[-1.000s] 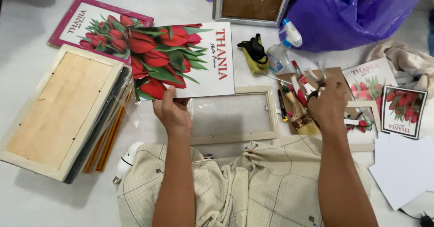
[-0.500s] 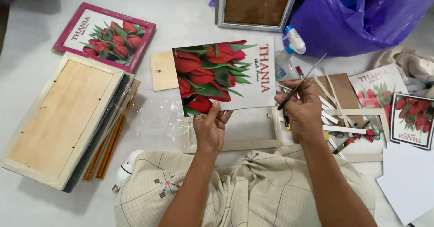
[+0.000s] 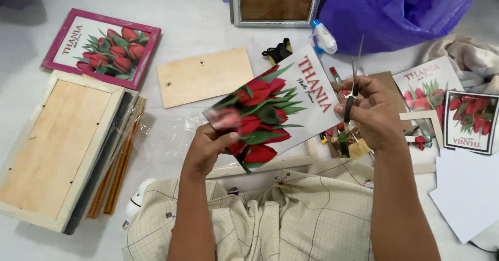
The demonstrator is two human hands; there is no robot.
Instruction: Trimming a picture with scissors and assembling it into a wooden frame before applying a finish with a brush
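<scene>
Head view. The left hand [image 3: 208,149] pinches the lower left corner of a tulip print [image 3: 273,108] between thumb and fingers, its grip clamped on the sheet and lifting it clear of the surface [image 3: 202,27]. The right hand [image 3: 371,110] has its grip closed through the handles of a pair of scissors [image 3: 352,87], held just off the print's right edge, blades pointing up toward 12 o'clock. The blades look nearly together, though they are too thin to tell for sure.

The step in hand, as I judge it, is trimming the print: sheet presented with one hand, cutter brought to its edge with the other. The next move calls for opening the blades, seating the sheet's edge between them, and keeping the paper taut so the cut runs straight along the border.

The print is tilted. Its long axis runs from about 7 o'clock, at the left hand, to about 1 o'clock, where the white lettered margin lies; the tulip heads lean toward 8 o'clock.

Around it: a wooden backboard [image 3: 205,76] at 10 o'clock, a pink-framed print [image 3: 101,48] farther at 10, a stack of frames [image 3: 57,146] at 9, a purple bag [image 3: 400,11] at 1, and more prints [image 3: 470,121] at 3.
</scene>
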